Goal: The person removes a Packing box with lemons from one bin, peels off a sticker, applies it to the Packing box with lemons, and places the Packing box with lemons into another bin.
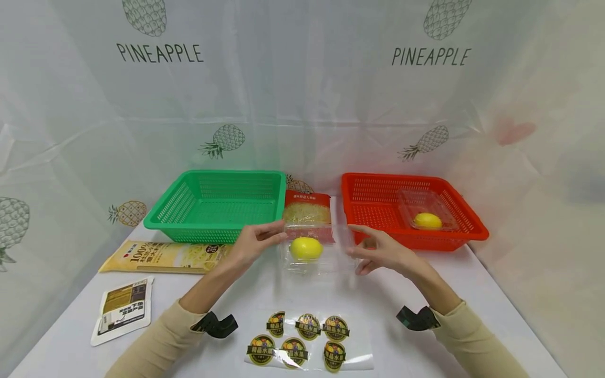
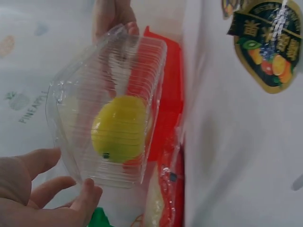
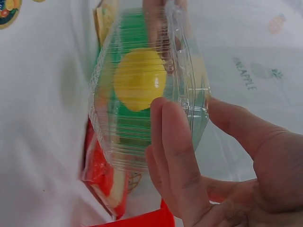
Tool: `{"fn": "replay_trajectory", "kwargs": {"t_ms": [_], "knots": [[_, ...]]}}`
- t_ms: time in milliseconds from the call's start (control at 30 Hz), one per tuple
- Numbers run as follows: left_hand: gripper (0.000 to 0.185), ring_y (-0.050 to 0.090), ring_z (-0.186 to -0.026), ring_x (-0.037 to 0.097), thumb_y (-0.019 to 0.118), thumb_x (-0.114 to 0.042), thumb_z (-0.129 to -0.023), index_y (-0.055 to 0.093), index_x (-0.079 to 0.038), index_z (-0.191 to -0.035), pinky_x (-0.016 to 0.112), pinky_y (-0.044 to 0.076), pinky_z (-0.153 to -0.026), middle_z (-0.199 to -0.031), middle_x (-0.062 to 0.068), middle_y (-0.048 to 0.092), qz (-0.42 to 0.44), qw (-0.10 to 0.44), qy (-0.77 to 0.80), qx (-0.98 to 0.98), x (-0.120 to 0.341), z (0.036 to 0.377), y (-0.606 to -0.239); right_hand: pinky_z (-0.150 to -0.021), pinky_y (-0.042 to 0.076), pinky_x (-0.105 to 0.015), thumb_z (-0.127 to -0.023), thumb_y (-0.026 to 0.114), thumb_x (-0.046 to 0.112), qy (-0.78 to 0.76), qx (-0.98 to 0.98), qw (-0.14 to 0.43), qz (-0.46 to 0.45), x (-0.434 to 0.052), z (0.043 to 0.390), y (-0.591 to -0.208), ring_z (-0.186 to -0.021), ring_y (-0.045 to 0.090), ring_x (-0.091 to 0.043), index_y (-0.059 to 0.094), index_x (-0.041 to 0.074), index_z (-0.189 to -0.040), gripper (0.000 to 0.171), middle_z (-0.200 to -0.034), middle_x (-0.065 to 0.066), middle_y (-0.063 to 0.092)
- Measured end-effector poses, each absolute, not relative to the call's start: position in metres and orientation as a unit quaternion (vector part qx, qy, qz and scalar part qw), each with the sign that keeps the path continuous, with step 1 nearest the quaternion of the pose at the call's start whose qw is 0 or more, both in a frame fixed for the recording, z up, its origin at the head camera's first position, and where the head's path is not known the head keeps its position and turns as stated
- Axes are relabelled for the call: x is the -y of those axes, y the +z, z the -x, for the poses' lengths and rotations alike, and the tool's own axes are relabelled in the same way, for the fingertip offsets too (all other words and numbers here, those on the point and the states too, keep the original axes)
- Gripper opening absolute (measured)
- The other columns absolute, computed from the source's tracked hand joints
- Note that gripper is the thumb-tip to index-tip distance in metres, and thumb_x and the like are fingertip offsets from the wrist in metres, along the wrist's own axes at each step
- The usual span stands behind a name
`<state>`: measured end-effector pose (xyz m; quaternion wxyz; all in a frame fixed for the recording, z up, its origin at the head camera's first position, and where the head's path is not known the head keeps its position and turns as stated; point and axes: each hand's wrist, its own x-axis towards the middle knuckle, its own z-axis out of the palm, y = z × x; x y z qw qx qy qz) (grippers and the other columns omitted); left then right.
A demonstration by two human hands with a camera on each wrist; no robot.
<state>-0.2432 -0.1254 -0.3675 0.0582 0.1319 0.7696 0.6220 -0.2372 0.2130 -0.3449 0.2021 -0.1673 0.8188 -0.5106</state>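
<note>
Box (image 1: 336, 257) midair, edges in 2 hands (image 1: 255, 242) (image 1: 380, 249)

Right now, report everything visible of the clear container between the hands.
The clear container looks like thin, glossy plastic with ridged walls and a rim. It appears lifted off the table, a yellow fruit inside. The left hand grips one end, the right hand the other. Whether it is latched is unclear.

I face pale, semi-sheer sheeting (image 1: 302, 94), creased, hanging ahead and along both my sides; line-drawn pineapples (image 1: 229, 137) scattered over it, some amber; dark PINEAPPLE lettering (image 1: 159, 53) high up, twice; reddish blotch (image 1: 516, 131) to my right; white tabletop (image 1: 326, 291) below me; light soft, with faint green and red tints on the sheeting.
</note>
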Motion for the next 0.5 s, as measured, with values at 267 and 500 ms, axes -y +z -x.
{"fn": "replay_trajectory", "kwargs": {"t_ms": [267,500], "knots": [[0.052,0.050,-0.136,0.025,0.074,-0.029,-0.088,0.061,-0.005,-0.132,0.042,0.040,-0.112,-0.144,0.007,0.055,-0.105,0.050,0.628,-0.769,0.127,0.239,-0.382,-0.069,0.061,-0.039,-0.089,0.072,0.030,-0.527,-0.805,0.208,0.174,-0.208,0.234,-0.362,-0.072,0.073,-0.030,0.023,0.013,-0.156,0.084,-0.093,-0.020,0.059],[0.058,0.047,-0.138,0.025,0.074,-0.027,-0.088,0.054,-0.006,-0.139,0.040,0.039,-0.113,-0.146,0.008,0.053,-0.081,0.066,0.657,-0.747,0.122,0.234,-0.395,-0.069,0.061,-0.037,-0.089,0.072,0.029,-0.519,-0.811,0.198,0.183,-0.207,0.233,-0.374,-0.070,0.072,-0.029,0.026,0.011,-0.155,0.083,-0.098,-0.026,0.059]]}}
